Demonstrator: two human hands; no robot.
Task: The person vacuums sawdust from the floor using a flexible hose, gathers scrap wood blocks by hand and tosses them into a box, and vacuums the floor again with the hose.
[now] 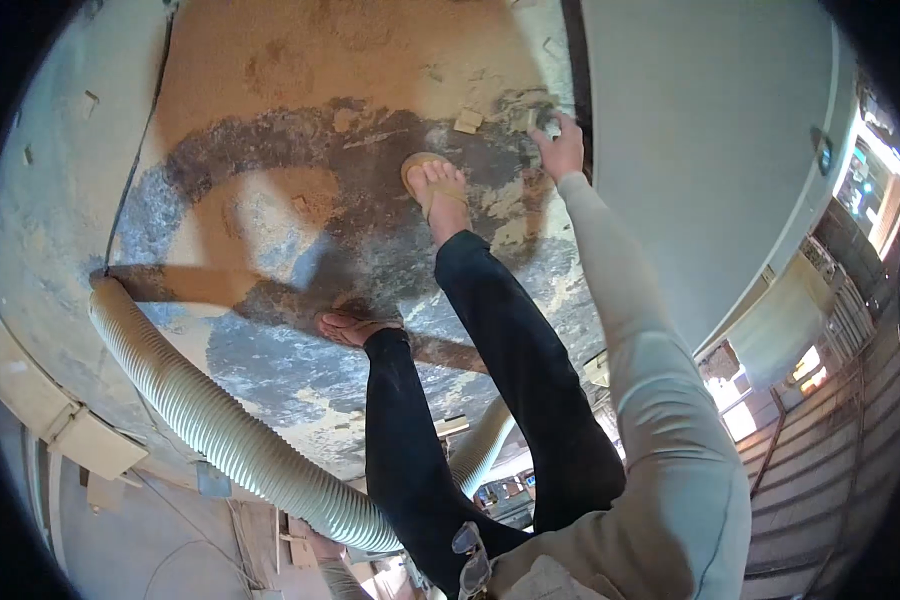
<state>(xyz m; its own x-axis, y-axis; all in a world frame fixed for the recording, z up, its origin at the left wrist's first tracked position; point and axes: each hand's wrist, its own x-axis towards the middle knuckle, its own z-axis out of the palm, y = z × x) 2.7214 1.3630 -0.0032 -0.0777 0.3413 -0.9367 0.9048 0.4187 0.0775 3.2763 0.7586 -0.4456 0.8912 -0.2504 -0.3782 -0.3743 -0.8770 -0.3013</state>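
Observation:
My right hand (560,150) reaches out to the stained floor, close to the edge of a large pale grey panel (710,150). Its thumb and fingers are curled around a small pale piece (552,128) whose kind I cannot make out. A small yellowish block (467,122) lies on the floor a little to the left of that hand. At the bottom of the view, my left hand (322,542) shows only in part beside the hose, and its fingers are too hidden to read.
A thick ribbed hose (220,415) runs along the left and behind my legs. My sandalled feet (437,190) stand on the patchy floor (270,60). Glasses (473,562) hang at my chest. A dark rod-like strip (130,150) lies at the left.

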